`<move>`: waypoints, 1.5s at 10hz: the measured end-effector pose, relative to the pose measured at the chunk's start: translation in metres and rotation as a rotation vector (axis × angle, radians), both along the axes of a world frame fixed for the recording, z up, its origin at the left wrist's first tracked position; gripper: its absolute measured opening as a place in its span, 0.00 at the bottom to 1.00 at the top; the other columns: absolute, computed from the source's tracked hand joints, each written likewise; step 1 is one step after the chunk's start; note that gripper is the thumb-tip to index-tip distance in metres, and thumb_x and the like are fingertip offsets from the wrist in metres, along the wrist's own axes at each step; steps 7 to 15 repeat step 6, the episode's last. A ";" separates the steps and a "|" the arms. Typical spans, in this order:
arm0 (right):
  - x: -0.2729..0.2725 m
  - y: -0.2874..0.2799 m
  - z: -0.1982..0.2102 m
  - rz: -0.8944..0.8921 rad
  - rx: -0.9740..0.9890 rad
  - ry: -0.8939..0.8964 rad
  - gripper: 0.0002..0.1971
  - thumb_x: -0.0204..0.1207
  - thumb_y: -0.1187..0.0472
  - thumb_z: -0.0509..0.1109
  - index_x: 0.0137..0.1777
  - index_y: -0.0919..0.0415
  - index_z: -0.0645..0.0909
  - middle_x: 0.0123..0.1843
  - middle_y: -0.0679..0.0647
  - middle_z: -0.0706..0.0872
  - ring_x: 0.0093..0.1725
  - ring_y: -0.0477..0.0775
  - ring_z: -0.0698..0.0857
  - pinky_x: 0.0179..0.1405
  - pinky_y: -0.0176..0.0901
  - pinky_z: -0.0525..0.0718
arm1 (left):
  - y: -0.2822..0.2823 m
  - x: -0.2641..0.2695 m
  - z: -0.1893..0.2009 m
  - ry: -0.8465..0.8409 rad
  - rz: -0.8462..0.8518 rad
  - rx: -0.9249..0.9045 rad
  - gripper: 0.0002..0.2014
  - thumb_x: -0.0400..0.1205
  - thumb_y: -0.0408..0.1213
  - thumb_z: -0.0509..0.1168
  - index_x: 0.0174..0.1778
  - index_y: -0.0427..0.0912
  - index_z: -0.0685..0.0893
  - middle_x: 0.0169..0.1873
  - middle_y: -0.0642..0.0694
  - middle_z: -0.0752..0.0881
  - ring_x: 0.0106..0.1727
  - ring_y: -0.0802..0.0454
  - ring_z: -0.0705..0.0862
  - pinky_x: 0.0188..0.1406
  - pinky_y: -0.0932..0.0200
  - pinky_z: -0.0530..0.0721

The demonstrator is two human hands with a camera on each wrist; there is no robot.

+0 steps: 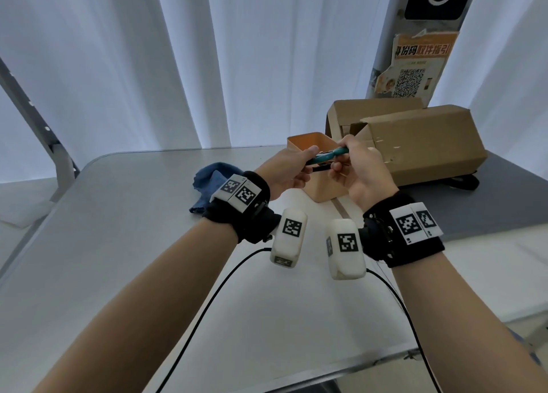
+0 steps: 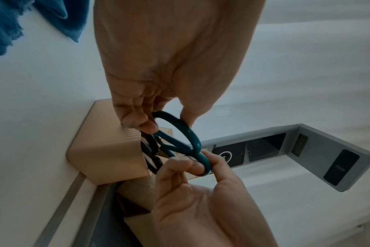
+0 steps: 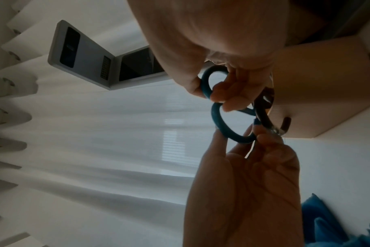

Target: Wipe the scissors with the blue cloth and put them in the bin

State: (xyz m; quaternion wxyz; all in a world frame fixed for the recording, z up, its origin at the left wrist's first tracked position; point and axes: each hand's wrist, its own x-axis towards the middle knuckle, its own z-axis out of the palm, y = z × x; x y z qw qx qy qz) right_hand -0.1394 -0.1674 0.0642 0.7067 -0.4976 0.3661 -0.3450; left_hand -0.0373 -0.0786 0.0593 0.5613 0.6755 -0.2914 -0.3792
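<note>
Gripping one pair of teal-handled scissors (image 1: 326,156) between them, the left hand (image 1: 289,173) and right hand (image 1: 360,171) each pinch a handle loop above one orange bin (image 1: 299,143). One blue cloth (image 1: 209,182) lies left; two cardboard boxes (image 1: 421,143) sit far right.

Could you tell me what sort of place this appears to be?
Probably a parcel pickup or storage corner: a grey folding table, cardboard boxes, and a QR-code pickup notice before white curtains.
</note>
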 end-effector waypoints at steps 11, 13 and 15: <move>0.002 0.001 -0.002 -0.102 -0.009 -0.026 0.09 0.80 0.68 0.67 0.54 0.54 0.80 0.63 0.60 0.76 0.56 0.55 0.82 0.48 0.42 0.89 | -0.009 0.014 -0.016 -0.003 0.069 -0.018 0.19 0.87 0.53 0.61 0.63 0.40 0.77 0.44 0.43 0.81 0.38 0.53 0.80 0.36 0.62 0.79; 0.002 0.001 -0.002 -0.102 -0.009 -0.026 0.09 0.80 0.68 0.67 0.54 0.54 0.80 0.63 0.60 0.76 0.56 0.55 0.82 0.48 0.42 0.89 | -0.009 0.014 -0.016 -0.003 0.069 -0.018 0.19 0.87 0.53 0.61 0.63 0.40 0.77 0.44 0.43 0.81 0.38 0.53 0.80 0.36 0.62 0.79; 0.002 0.001 -0.002 -0.102 -0.009 -0.026 0.09 0.80 0.68 0.67 0.54 0.54 0.80 0.63 0.60 0.76 0.56 0.55 0.82 0.48 0.42 0.89 | -0.009 0.014 -0.016 -0.003 0.069 -0.018 0.19 0.87 0.53 0.61 0.63 0.40 0.77 0.44 0.43 0.81 0.38 0.53 0.80 0.36 0.62 0.79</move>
